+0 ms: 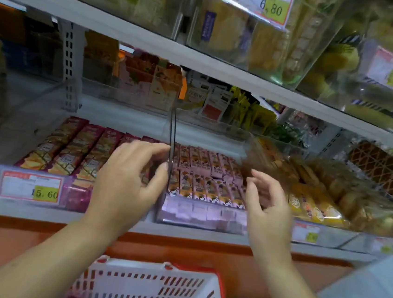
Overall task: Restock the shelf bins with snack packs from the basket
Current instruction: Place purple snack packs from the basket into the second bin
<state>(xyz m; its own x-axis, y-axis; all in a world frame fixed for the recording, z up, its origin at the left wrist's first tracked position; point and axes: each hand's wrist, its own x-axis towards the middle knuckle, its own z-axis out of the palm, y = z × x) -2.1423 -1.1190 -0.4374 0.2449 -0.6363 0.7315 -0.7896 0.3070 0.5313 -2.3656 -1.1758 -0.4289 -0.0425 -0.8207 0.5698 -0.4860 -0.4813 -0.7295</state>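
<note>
Snack packs [207,189] fill shelf bins [198,215]; basket [151,294] below.

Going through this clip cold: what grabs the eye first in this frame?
Two bare hands dominate mid-frame: the left hand at the clear divider between maroon packs and pink packs, the right hand loosely curled and empty beside the pink packs. Below sits the white basket with a red rim; a yellow 5.60 price tag stands out at left.
</note>
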